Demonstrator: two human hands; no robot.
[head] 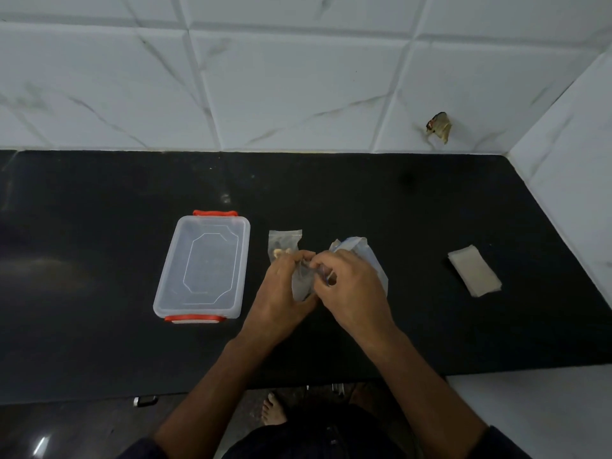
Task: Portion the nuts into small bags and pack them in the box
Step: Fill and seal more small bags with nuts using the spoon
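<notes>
A clear rectangular plastic box with a closed lid and orange clips at its near and far ends lay on the left part of the black tabletop. Just right of it, apart from it, a small clear zip bag with pale nuts inside lay flat, its near end hidden behind the left hand.

Near the middle of the tabletop, the left hand had its fingers curled round a small clear empty-looking bag, held at its upper edge. The right hand met it there, its fingers bent and pinching the same bag's mouth. Whether any nuts were in that bag could not be told.

Behind and right of the right hand, a larger crumpled clear plastic bag rested on the tabletop, partly covered by that hand; its contents were not visible.

Well apart to the right, a flat stack of small pale rectangular bags lay at an angle near the right wall.

Beyond the tabletop stood a white marble-pattern tiled wall, with a small brownish scrap stuck to it at the right. Below the tabletop's near edge a bare foot showed on the floor.
</notes>
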